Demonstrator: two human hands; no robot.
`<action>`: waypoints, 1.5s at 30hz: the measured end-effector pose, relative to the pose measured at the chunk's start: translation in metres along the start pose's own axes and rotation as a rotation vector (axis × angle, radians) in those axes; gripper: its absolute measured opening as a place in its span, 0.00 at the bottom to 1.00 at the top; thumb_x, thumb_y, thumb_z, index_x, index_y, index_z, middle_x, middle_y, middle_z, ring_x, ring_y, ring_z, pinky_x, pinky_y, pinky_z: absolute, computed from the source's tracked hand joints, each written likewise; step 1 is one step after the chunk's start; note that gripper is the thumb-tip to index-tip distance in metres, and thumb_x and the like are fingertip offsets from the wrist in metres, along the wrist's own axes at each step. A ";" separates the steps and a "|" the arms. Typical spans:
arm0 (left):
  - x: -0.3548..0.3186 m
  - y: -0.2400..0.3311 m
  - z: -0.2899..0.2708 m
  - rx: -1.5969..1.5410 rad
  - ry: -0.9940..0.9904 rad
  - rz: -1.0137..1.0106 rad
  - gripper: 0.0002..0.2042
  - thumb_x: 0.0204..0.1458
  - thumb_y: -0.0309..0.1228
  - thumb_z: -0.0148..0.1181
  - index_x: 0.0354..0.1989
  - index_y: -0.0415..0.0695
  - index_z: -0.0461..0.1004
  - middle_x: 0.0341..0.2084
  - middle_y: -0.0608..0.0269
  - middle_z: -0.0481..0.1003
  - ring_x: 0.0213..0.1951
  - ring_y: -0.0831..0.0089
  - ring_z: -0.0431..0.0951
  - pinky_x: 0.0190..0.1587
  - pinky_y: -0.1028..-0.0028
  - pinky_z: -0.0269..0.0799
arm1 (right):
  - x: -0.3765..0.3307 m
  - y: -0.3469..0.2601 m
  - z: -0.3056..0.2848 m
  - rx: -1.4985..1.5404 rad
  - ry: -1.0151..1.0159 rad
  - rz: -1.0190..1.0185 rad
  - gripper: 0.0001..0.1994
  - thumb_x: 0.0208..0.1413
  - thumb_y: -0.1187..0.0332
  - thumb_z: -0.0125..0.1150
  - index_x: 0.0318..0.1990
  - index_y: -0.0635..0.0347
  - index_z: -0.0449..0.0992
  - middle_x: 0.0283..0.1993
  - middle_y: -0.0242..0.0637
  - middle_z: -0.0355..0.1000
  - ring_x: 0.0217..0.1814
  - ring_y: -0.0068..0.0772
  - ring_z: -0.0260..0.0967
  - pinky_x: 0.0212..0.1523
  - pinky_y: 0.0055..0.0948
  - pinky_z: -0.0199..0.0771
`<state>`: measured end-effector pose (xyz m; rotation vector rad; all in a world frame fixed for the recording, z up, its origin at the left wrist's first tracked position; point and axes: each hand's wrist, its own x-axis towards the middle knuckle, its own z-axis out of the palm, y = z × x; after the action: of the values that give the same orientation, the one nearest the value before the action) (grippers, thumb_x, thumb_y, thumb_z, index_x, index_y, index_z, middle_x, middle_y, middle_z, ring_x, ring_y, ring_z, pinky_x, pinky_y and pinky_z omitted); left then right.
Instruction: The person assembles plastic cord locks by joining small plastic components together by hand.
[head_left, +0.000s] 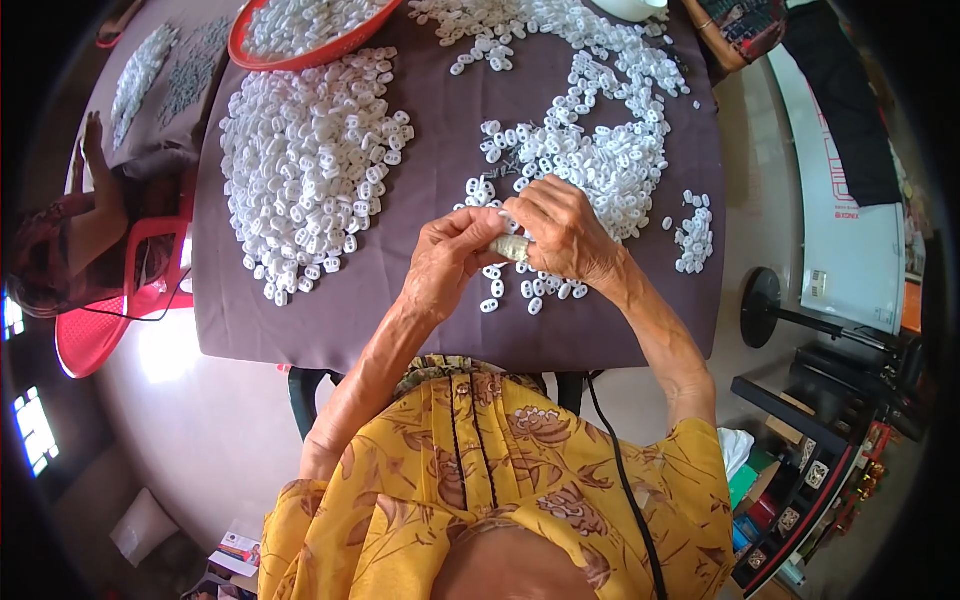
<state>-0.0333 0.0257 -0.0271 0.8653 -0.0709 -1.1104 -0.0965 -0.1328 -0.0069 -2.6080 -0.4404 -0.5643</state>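
Over the right-hand pile, my left hand point(452, 250) and my right hand point(565, 230) meet with their fingers closed. A small white plastic piece point(505, 214) shows only in part at my left fingertips. My right fingers are curled against it, and whatever else they hold is hidden. A pale wrap point(512, 247), apparently around my right thumb, lies just below. Around my hands spreads a pile of white oval two-hole pieces point(590, 160). Some small grey metal pins point(508, 160) lie among them, beyond my fingers.
A bigger heap of white pieces point(300, 170) covers the left of the purple-brown tablecloth point(440, 130). Behind it stands a red basin point(320, 57) of pieces. A small cluster point(694, 235) lies near the right edge. Another person's arm point(95, 190) is at far left, by a red chair point(130, 300).
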 end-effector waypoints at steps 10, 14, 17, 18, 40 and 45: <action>0.001 0.051 -0.054 0.331 0.376 0.407 0.09 0.48 0.30 0.57 0.35 0.38 0.75 0.26 0.59 0.76 0.26 0.75 0.75 0.32 0.76 0.72 | -0.026 0.023 -0.012 0.046 0.048 0.395 0.12 0.39 0.80 0.53 0.36 0.65 0.72 0.27 0.41 0.69 0.26 0.39 0.69 0.29 0.34 0.70; -0.013 0.081 -0.102 0.672 0.558 0.629 0.11 0.49 0.29 0.55 0.38 0.36 0.73 0.24 0.60 0.75 0.26 0.78 0.73 0.30 0.80 0.69 | -0.030 0.039 -0.011 -0.090 -0.014 0.389 0.17 0.35 0.85 0.44 0.35 0.65 0.73 0.29 0.44 0.68 0.30 0.46 0.68 0.29 0.36 0.69; -0.023 0.094 -0.119 0.932 0.791 0.600 0.10 0.48 0.30 0.56 0.36 0.38 0.75 0.24 0.64 0.75 0.26 0.80 0.72 0.31 0.82 0.67 | -0.025 0.045 0.000 -0.157 -0.108 0.430 0.17 0.35 0.84 0.45 0.35 0.63 0.73 0.28 0.44 0.68 0.29 0.46 0.68 0.29 0.37 0.69; -0.025 0.096 -0.123 1.009 0.838 0.588 0.09 0.48 0.30 0.56 0.35 0.38 0.75 0.24 0.64 0.76 0.27 0.80 0.73 0.31 0.81 0.68 | -0.020 0.044 0.006 -0.137 -0.087 0.431 0.15 0.35 0.83 0.46 0.33 0.62 0.73 0.28 0.44 0.68 0.29 0.46 0.68 0.29 0.37 0.69; -0.014 0.049 -0.032 0.769 0.378 0.347 0.10 0.47 0.33 0.59 0.31 0.39 0.75 0.24 0.63 0.74 0.26 0.78 0.72 0.30 0.79 0.68 | 0.001 0.035 0.014 -0.136 -0.172 0.352 0.02 0.38 0.79 0.52 0.22 0.64 0.66 0.22 0.43 0.68 0.27 0.44 0.68 0.30 0.38 0.65; 0.002 0.009 -0.016 0.539 0.070 -0.018 0.11 0.48 0.35 0.58 0.28 0.39 0.75 0.20 0.66 0.73 0.24 0.80 0.70 0.29 0.79 0.67 | -0.002 -0.017 -0.005 0.092 -0.124 0.166 0.06 0.37 0.78 0.58 0.25 0.63 0.68 0.22 0.38 0.68 0.26 0.38 0.67 0.31 0.33 0.64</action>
<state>-0.0185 0.0344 -0.0332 1.3864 -0.3151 -1.0923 -0.1061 -0.1212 0.0017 -2.5685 -0.2769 -0.3212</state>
